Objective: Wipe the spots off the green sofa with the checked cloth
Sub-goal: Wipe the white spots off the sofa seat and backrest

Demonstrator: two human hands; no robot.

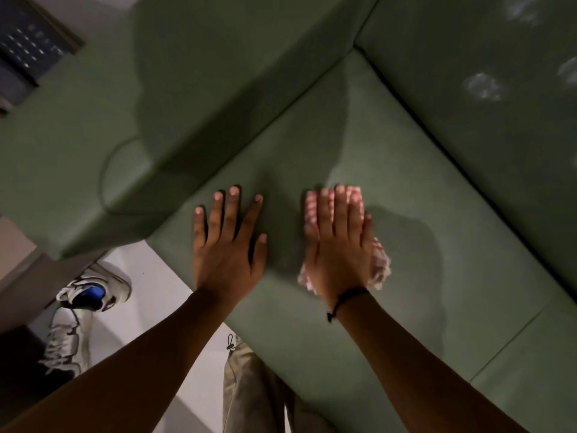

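The green sofa point(406, 189) fills most of the view, its seat cushion under both hands. My right hand point(340, 245) lies flat, palm down, pressing the red-and-white checked cloth point(379, 267) onto the seat; the cloth shows past the fingertips and at the right of the palm. My left hand point(228, 245) rests flat on the seat to the left, fingers spread, holding nothing. Whitish spots point(482, 86) mark the backrest at the upper right, far from the cloth. A darker damp-looking patch point(415, 232) lies on the seat just right of the cloth.
The sofa's armrest point(131, 170) rises at the left of my left hand. On the pale floor at the lower left lie two white sneakers point(93, 289). My trouser leg point(249, 385) shows below, against the seat's front edge. A dark window point(28, 42) sits top left.
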